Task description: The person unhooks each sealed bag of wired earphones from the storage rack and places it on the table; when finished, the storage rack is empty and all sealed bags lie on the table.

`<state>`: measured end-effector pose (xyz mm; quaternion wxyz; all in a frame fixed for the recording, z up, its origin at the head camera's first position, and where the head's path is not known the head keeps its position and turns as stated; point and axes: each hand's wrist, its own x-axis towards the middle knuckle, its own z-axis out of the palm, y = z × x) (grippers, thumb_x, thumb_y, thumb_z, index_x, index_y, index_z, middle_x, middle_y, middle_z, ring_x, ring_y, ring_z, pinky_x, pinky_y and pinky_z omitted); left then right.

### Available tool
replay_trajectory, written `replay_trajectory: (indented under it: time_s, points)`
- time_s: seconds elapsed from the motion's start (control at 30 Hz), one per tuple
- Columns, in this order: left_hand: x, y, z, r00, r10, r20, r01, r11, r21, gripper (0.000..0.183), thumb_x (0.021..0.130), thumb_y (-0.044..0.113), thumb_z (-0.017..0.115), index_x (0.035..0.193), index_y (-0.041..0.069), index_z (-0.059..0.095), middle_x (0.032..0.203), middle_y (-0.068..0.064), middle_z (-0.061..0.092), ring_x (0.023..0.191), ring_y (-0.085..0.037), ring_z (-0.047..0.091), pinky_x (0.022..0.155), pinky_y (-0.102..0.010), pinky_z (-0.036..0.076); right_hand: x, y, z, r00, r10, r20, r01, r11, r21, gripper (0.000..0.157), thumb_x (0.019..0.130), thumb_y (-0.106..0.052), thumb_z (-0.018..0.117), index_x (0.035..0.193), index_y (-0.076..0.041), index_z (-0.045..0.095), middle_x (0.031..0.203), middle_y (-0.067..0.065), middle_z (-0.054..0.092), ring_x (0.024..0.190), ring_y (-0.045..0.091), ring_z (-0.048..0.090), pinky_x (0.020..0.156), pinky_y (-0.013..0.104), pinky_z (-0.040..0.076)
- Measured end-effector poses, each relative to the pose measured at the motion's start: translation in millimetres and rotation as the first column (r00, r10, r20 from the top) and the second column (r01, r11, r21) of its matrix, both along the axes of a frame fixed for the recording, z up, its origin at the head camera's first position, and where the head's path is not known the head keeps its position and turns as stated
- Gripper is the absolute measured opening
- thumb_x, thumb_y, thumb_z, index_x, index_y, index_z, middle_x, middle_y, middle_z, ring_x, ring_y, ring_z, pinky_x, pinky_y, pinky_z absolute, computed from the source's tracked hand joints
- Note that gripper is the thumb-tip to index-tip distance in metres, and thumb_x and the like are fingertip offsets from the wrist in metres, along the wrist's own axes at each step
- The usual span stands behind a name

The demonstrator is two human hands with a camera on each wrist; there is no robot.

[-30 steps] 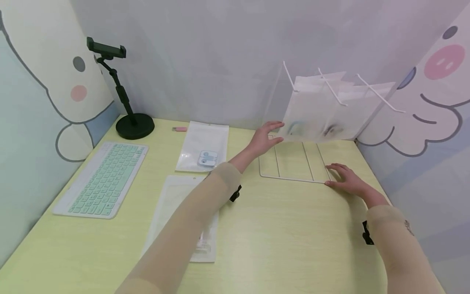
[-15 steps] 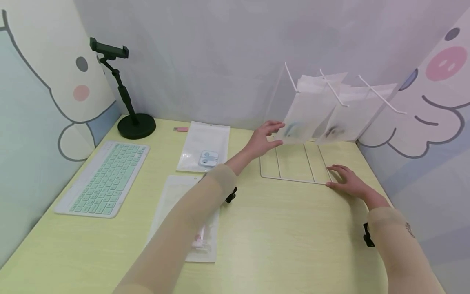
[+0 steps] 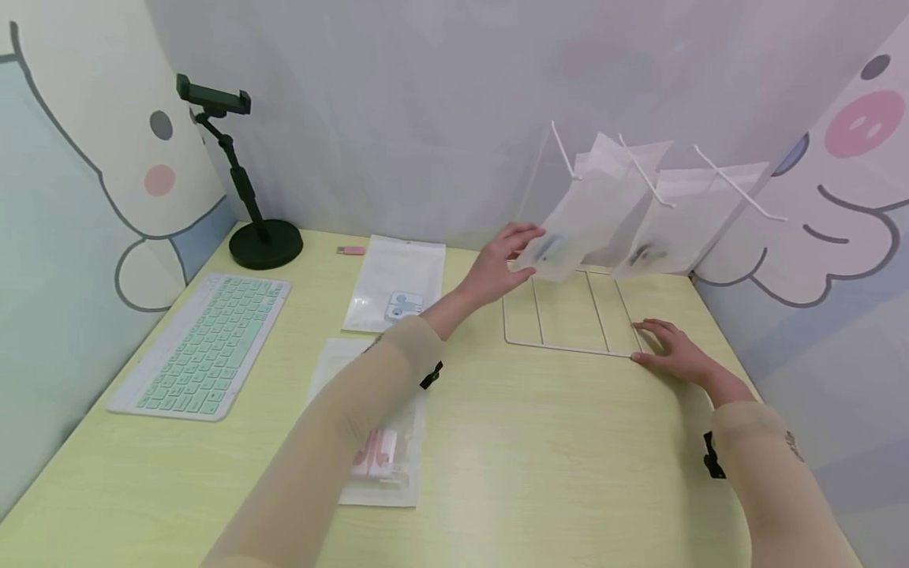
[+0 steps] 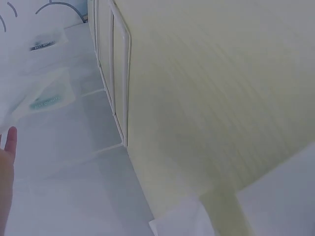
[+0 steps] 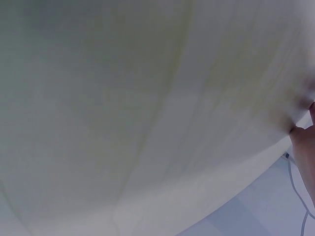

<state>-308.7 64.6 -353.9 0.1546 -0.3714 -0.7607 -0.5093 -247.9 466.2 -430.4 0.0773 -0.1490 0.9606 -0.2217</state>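
Note:
My left hand point(image 3: 497, 264) holds the lower left edge of a translucent white zip bag point(image 3: 575, 225) between thumb and fingers. The bag hangs from a hook on a white wire display rack point(image 3: 557, 345) and leans left; a bluish shape shows through it. In the left wrist view, my left fingers point(image 4: 11, 142) lie close to that bag point(image 4: 47, 98). My right hand point(image 3: 675, 351) rests on the front right corner of the rack's base, its fingers touching the wire. The right wrist view shows only part of that hand point(image 5: 305, 147).
To the right hangs another translucent bag point(image 3: 682, 229) with a dark shape inside. Left on the table lie a bag with blue earphones point(image 3: 408, 264), a bag with pink earphones point(image 3: 398, 493), a pink USB stick point(image 3: 351, 250) and a keyboard point(image 3: 202, 347). A black phone stand point(image 3: 265, 244) stands behind.
My left hand has moved slightly left and toward me, drawing the bag's lower edge with it so the bag tilts more. The right hand stays on the rack's base.

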Motion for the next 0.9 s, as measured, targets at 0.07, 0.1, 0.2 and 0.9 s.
replay_trajectory:
  time_s: [0.07, 0.1, 0.2, 0.9]
  points:
    - [1.0, -3, 1.7, 0.999, 0.005, -0.037, -0.005, 1.0, -0.009, 0.062, 0.079, -0.001, 0.073, 0.136, 0.005, 0.05, 0.137, -0.009, 0.045, 0.105, -0.02, 0.054, 0.084, -0.019, 0.048, 0.0, 1, -0.2, 1.0, 0.004, 0.0, -0.004, 1.0, -0.001, 0.068, 0.086, -0.031, 0.069, 0.14, -0.002, 0.039, 0.145, 0.033, 0.023, 0.131, 0.057, 0.018, 0.098, 0.073, 0.016]
    - [1.3, -4, 2.3, 0.999, 0.008, -0.053, -0.009, 1.0, -0.014, 0.062, 0.079, 0.0, 0.073, 0.136, 0.005, 0.049, 0.138, -0.008, 0.044, 0.106, -0.02, 0.053, 0.084, -0.018, 0.048, 0.2, 0, -0.2, 1.0, 0.006, -0.001, -0.006, 1.0, -0.004, 0.068, 0.086, -0.03, 0.069, 0.14, -0.002, 0.039, 0.145, 0.033, 0.023, 0.131, 0.057, 0.018, 0.098, 0.073, 0.016]
    - [1.0, -8, 3.4, 0.995, 0.018, -0.102, -0.021, 1.0, -0.02, 0.066, 0.078, 0.001, 0.074, 0.138, 0.006, 0.046, 0.14, -0.008, 0.042, 0.117, -0.018, 0.048, 0.09, -0.018, 0.044, 0.1, 1, -0.6, 1.0, 0.008, -0.003, -0.008, 1.0, -0.006, 0.068, 0.086, -0.03, 0.069, 0.14, -0.002, 0.039, 0.146, 0.033, 0.023, 0.131, 0.056, 0.018, 0.098, 0.073, 0.016]
    - [-1.8, -13, 6.2, 0.971, 0.1, -0.215, -0.083, 0.993, 0.088, 0.062, 0.078, -0.004, 0.073, 0.135, 0.002, 0.049, 0.136, -0.011, 0.045, 0.129, -0.016, 0.041, 0.101, -0.019, 0.037, 3.9, -4, 2.7, 1.0, -0.005, -0.002, 0.005, 1.0, -0.004, 0.068, 0.086, -0.03, 0.068, 0.14, -0.002, 0.039, 0.145, 0.033, 0.023, 0.131, 0.057, 0.018, 0.097, 0.074, 0.015]
